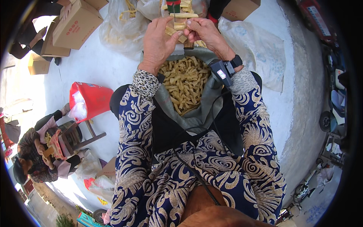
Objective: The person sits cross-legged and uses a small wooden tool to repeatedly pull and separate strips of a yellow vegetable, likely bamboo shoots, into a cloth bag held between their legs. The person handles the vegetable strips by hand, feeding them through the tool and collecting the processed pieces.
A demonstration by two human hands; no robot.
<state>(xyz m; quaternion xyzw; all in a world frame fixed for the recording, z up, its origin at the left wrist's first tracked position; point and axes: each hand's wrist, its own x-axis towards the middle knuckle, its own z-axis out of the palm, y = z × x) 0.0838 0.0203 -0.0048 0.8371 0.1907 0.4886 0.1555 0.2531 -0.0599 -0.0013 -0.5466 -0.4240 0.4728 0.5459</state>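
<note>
Both my hands are raised over the near end of a wooden board, beyond an open woven sack (162,96). Between the fingertips of my right hand (202,29) is the end of a short pale-yellow dried stick (179,26), possibly dried bean curd. My left hand (161,39) is at the left of this piece, thumb and fingers apart; whether it touches the piece is unclear. An upright thin blade (174,17) stands between my hands, below a green and red block (173,6). More yellow sticks (184,15) lie behind on the board. Short broken pieces (185,82) fill the sack.
Clear plastic bags (122,31) stand at the upper left, an empty-looking plastic sack (258,54) lies at the right. Cardboard boxes (76,25) are at the top left, beside another person's hands. A red bag (97,98) and a seated person (37,153) are at the left.
</note>
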